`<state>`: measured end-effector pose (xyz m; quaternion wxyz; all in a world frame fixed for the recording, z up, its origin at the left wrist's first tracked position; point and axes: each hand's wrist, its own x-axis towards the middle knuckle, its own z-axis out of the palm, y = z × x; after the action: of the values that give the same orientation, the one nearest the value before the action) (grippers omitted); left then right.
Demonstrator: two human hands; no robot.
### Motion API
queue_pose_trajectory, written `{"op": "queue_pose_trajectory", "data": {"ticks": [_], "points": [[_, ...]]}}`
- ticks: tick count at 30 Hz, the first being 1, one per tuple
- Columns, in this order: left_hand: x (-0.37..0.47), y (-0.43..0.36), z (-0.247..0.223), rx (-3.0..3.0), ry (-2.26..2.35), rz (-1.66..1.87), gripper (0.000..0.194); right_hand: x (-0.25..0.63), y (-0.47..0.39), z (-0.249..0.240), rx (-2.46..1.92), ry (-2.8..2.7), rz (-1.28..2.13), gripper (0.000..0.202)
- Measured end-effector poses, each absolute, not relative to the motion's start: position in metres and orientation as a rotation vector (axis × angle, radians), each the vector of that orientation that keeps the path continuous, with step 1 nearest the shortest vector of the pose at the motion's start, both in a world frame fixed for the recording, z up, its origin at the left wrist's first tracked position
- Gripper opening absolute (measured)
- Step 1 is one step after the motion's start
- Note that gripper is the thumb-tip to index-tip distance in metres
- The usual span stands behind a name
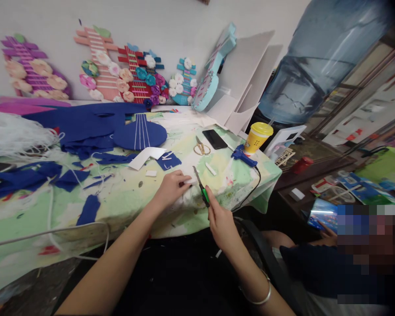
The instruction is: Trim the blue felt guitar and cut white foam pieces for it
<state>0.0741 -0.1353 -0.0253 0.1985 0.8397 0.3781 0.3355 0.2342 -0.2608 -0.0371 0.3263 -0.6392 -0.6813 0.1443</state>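
Note:
My right hand (221,221) is wrapped round the handle of a green and black utility knife (205,194), its blade extended and pointing away from me. Just left of the blade, my left hand (171,188) is closed in a pinch on a small white piece (192,180), possibly foam; the fingers partly hide it. Another white strip (210,169) lies to the right of the knife tip, and a white block (151,174) rests left of my left hand. Beyond it are a blue scrap (169,161) with thin white bits and a bent white sheet (147,157).
Gold-handled scissors (202,148), a black phone (215,139), a corded blue glue gun (244,156) and a yellow cup (258,136) stand beyond. A blue guitar-shaped body (140,134) lies behind. Decorated guitars line the wall. Another person (316,267) sits at right with a tablet (327,214).

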Motion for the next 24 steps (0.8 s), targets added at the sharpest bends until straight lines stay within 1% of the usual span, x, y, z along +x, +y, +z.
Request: {"op": "queue_pose_trajectory", "data": {"ticks": [13,18,24], "points": [[0.075,-0.135,-0.025,2.352,1.098,0.927,0.017,0.231,-0.261,-0.034,-1.793,-1.863,0.342,0.055],[0.075,-0.136,-0.024,2.347,1.093,0.924,0.018,0.231,-0.266,-0.031,-1.825,-1.864,0.431,0.056],[0.075,-0.135,-0.025,2.335,1.068,0.906,0.019,0.23,-0.261,-0.014,-1.915,-1.87,0.528,0.055]]}}
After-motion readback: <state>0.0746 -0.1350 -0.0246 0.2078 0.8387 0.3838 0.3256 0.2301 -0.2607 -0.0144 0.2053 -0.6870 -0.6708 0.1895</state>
